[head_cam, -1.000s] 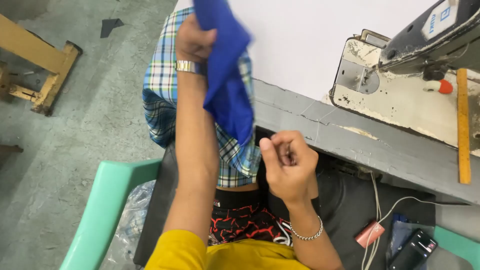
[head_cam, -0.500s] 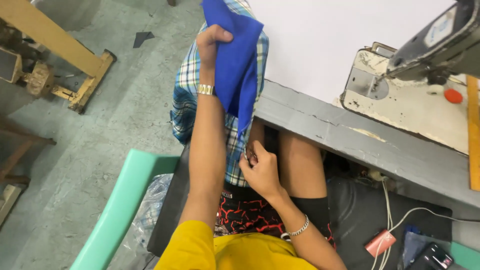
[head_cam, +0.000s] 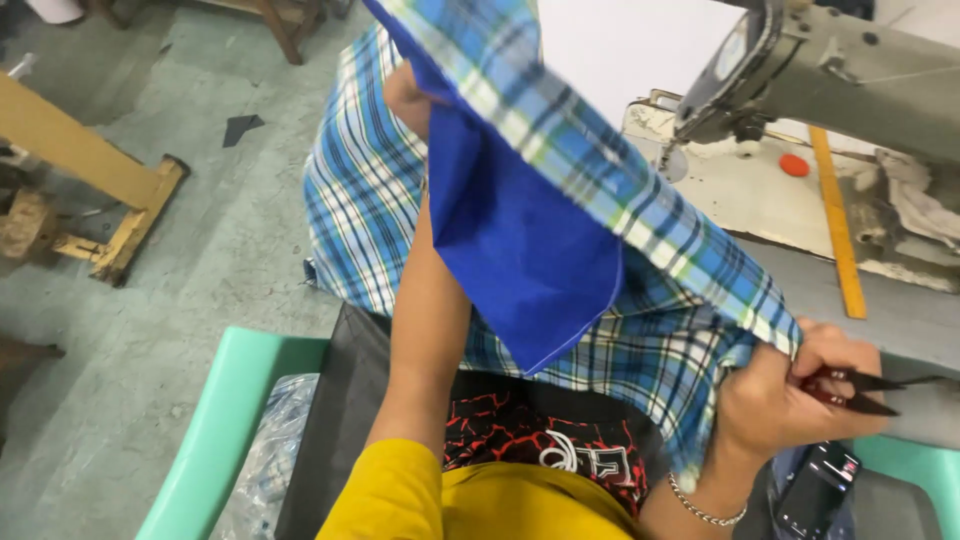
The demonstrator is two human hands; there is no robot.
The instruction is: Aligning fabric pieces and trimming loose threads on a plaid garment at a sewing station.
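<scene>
A blue-and-white plaid cloth (head_cam: 640,330) with a solid blue piece (head_cam: 520,250) attached hangs stretched between my hands. My left hand (head_cam: 405,100) is raised high and grips its upper part, mostly hidden behind the fabric. My right hand (head_cam: 790,390) is low at the right. It pinches the cloth's lower edge and also holds small thread snips (head_cam: 860,390) with dark blades pointing right.
An industrial sewing machine (head_cam: 830,70) stands on the grey table (head_cam: 900,310) at the right, with a yellow ruler (head_cam: 835,220) beside it. I sit on a green plastic chair (head_cam: 220,420). A phone (head_cam: 815,490) lies by my right wrist. Wooden furniture (head_cam: 90,190) stands at left.
My right hand went from my lap out to the right, pulling the plaid cloth taut, with the snips now showing in it. My left hand stayed raised with the fabric.
</scene>
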